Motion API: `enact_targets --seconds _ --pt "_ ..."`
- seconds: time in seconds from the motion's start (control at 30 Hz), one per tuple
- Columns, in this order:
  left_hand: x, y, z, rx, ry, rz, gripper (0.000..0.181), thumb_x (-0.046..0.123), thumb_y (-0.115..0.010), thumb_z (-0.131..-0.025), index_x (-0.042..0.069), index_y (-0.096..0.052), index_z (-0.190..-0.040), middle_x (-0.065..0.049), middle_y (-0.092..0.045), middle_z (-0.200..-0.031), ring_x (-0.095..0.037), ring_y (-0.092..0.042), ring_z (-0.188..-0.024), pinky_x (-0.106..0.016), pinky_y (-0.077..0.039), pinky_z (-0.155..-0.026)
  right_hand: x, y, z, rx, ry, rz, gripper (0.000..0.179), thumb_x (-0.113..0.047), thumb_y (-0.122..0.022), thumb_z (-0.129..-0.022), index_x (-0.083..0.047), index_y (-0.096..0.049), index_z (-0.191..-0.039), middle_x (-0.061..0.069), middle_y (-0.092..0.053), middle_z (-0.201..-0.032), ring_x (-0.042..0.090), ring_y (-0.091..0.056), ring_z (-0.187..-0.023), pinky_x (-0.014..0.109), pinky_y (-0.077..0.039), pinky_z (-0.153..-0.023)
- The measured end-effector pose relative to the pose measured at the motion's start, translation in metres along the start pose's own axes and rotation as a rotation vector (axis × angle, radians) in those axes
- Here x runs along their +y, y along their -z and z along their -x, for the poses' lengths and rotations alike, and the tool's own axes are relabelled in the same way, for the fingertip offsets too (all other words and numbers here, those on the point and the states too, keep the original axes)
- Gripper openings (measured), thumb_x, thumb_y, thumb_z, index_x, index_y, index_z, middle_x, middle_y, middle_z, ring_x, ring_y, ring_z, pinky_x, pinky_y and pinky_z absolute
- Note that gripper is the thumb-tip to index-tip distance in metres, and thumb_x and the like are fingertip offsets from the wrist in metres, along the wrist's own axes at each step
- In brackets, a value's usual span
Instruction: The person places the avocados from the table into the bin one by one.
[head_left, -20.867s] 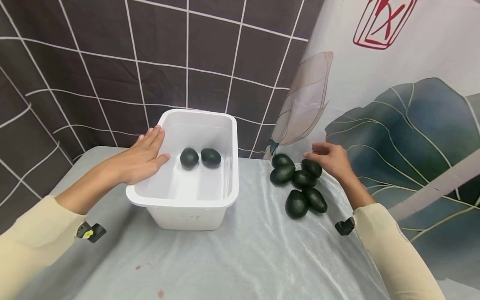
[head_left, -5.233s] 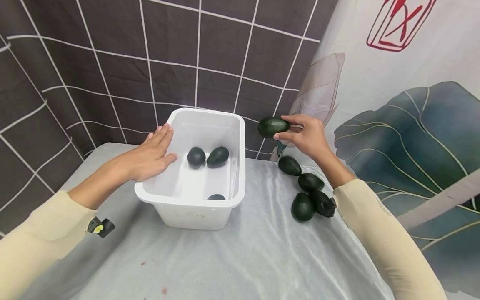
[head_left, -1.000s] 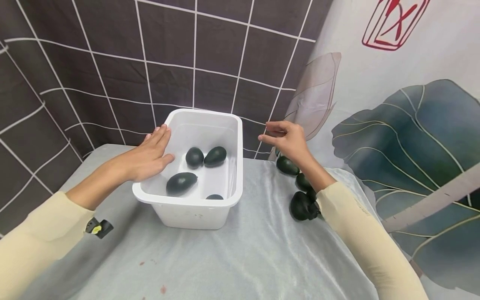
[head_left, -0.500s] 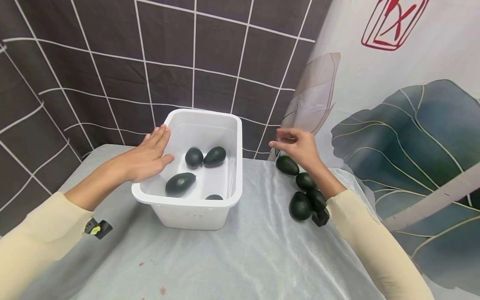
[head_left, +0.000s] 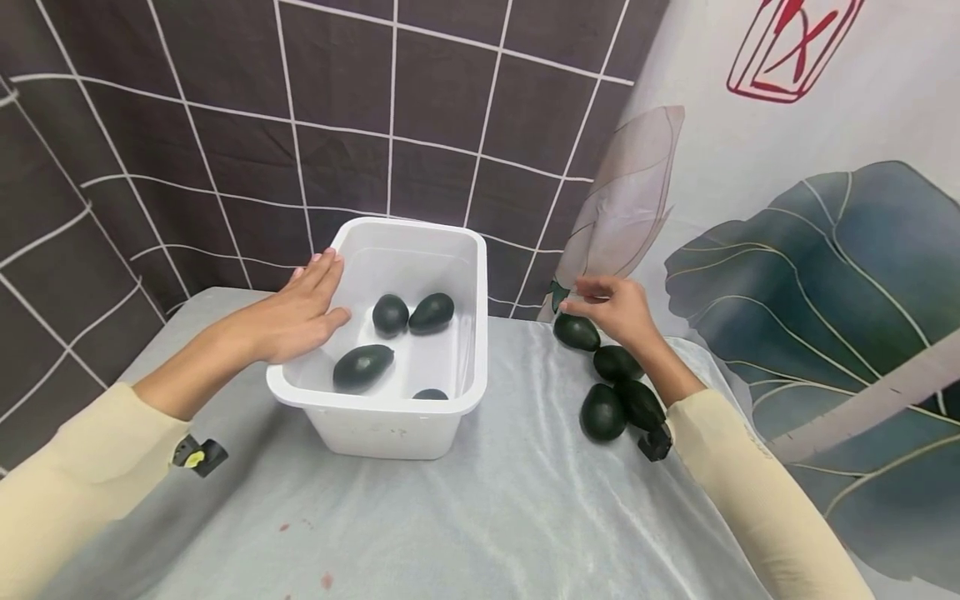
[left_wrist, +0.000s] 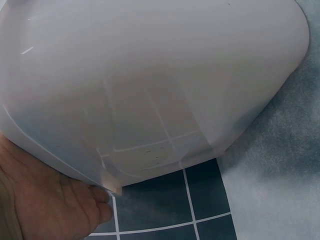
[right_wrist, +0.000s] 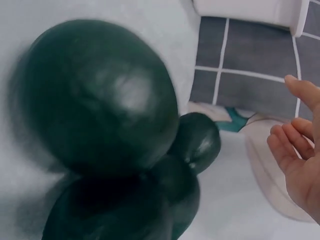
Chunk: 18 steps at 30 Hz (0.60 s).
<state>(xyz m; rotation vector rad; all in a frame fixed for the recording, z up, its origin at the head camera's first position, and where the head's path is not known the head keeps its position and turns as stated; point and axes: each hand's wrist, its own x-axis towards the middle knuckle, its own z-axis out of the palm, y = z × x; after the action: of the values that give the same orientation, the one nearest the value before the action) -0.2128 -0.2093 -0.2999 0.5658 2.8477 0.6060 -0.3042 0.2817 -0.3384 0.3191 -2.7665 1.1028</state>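
My left hand [head_left: 288,317] lies with straight fingers along the left rim of a white plastic tub [head_left: 382,432]. In the left wrist view the same hand [left_wrist: 50,200] is under the edge of the tub's side [left_wrist: 160,90]. Inside the tub are several dark green avocados, one [head_left: 363,367] at the front left and another [head_left: 431,313] towards the back; a third [head_left: 431,394] is mostly hidden by the front rim. My right hand [head_left: 618,315], holding nothing, hovers just above the rearmost avocado [head_left: 576,332] of a group on the cloth. The right wrist view shows its fingers [right_wrist: 295,145] loosely spread.
More avocados [head_left: 602,413] lie close together right of the tub on a pale grey cloth [head_left: 420,525]. A dark curtain with white grid lines [head_left: 337,158] stands behind, and a printed white curtain [head_left: 720,158] hangs at the right.
An avocado held in my right hand about five seconds ago now lies in the tub's front left. Over the last second that hand has moved right and down towards the group. My left hand stays put.
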Motion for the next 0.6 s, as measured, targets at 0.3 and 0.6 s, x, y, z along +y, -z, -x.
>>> enact_targets --seconds 0.3,0.6 --pt "0.001 0.001 -0.001 0.001 -0.002 0.0 0.085 0.032 -0.041 -0.118 -0.015 0.002 -0.174 -0.032 0.017 -0.185 -0.054 0.015 -0.174 -0.071 0.005 -0.142 0.026 0.003 0.002 -0.018 -0.061 0.058 0.059 -0.037 -0.092 -0.096 -0.001 -0.076 -0.141 0.025 -0.078 -0.14 0.045 -0.075 -0.133 0.06 -0.061 -0.112" --pt "0.0 0.0 -0.001 -0.002 -0.001 -0.001 0.086 0.033 -0.04 -0.118 -0.015 0.003 -0.173 -0.032 0.018 -0.185 -0.054 0.015 -0.174 -0.07 0.005 -0.142 0.041 -0.001 0.002 -0.109 -0.106 0.138 0.065 -0.034 -0.091 -0.096 0.005 -0.073 -0.144 0.03 -0.077 -0.14 0.048 -0.073 -0.133 0.062 -0.06 -0.112"
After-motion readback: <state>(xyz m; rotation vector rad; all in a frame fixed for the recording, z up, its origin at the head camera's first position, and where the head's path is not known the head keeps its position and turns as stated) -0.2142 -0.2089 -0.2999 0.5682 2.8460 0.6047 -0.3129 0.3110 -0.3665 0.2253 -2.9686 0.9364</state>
